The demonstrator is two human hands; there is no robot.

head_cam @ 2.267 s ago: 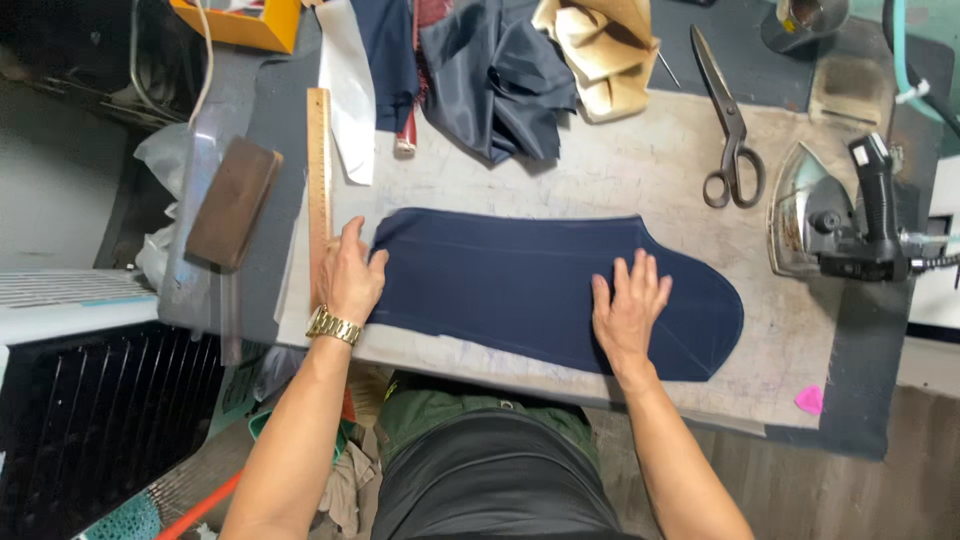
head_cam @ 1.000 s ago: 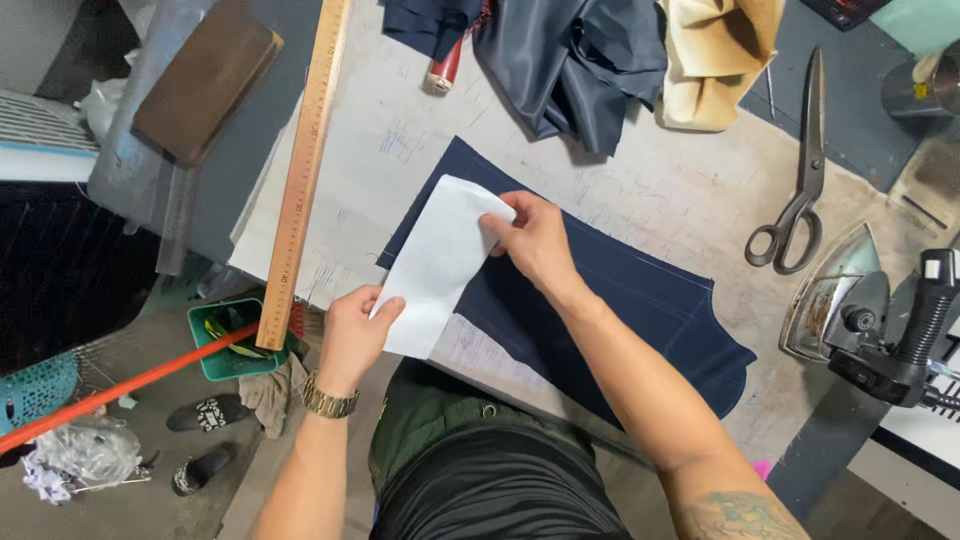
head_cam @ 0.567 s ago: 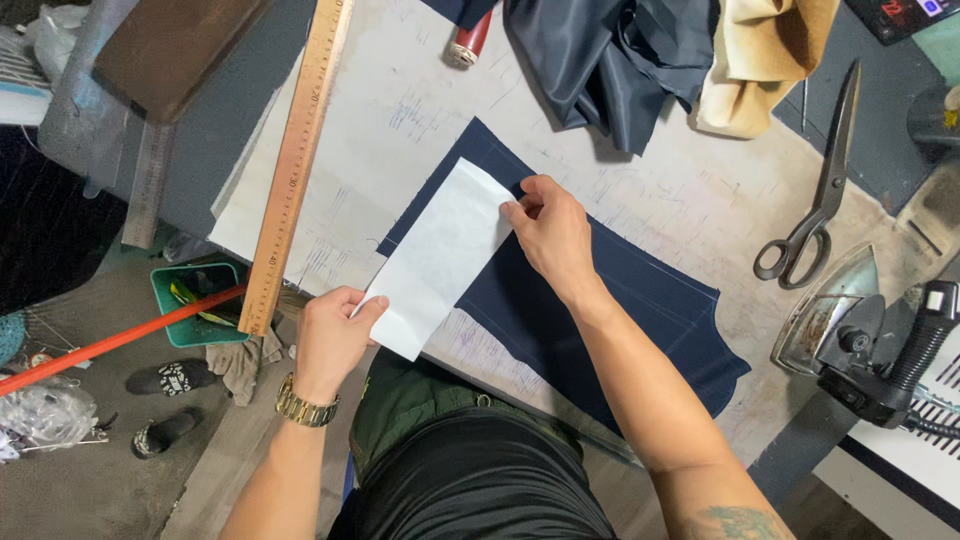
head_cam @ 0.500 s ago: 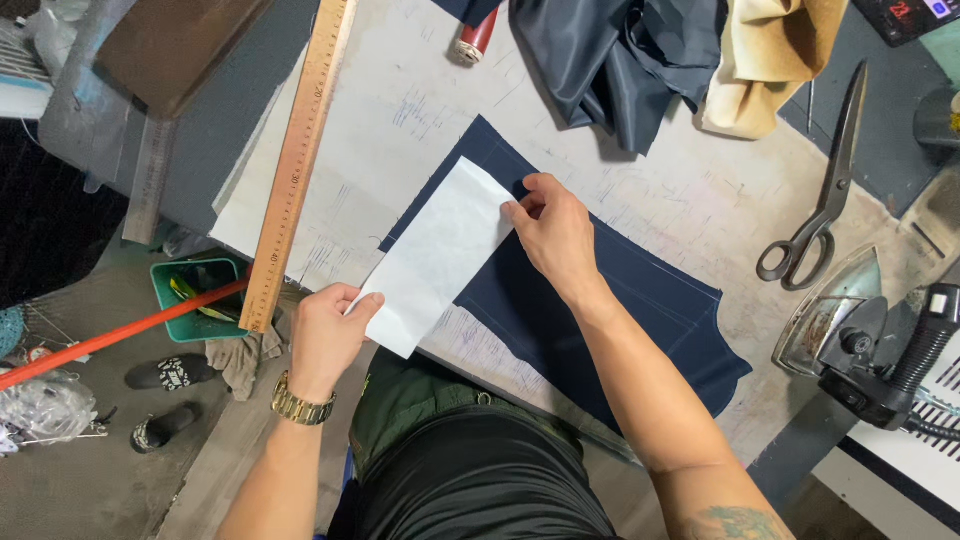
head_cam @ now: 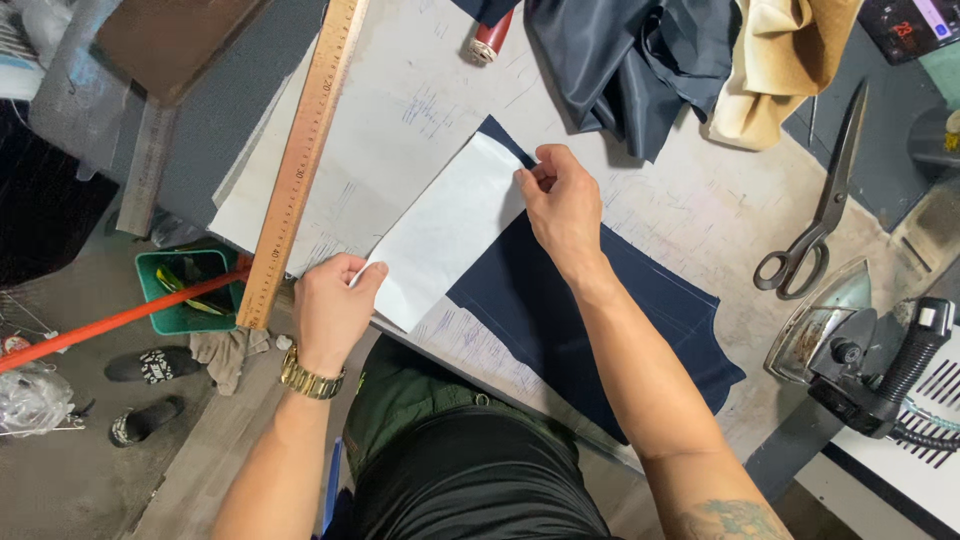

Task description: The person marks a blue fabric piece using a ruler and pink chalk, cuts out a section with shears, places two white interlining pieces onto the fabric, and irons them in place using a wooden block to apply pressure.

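A navy blue cut fabric piece (head_cam: 590, 320) lies flat on the pale work table (head_cam: 420, 110). A white rectangular piece (head_cam: 445, 230), paper or interfacing, lies over its left end. My left hand (head_cam: 330, 305) pinches the white piece's near left corner at the table edge; a gold watch is on that wrist. My right hand (head_cam: 560, 200) pinches the white piece's far right corner together with the navy fabric's edge.
A long wooden ruler (head_cam: 300, 160) lies diagonally at the left. Scissors (head_cam: 815, 220) and an iron (head_cam: 860, 350) sit at the right. Dark and tan fabric (head_cam: 640, 60) is heaped at the back. A green bin (head_cam: 180, 290), red pole and sandals are on the floor.
Earlier both hands lay flat on the navy fabric. A white piece has since been laid over its left end, and both hands now hold its corners, shifting it slightly.
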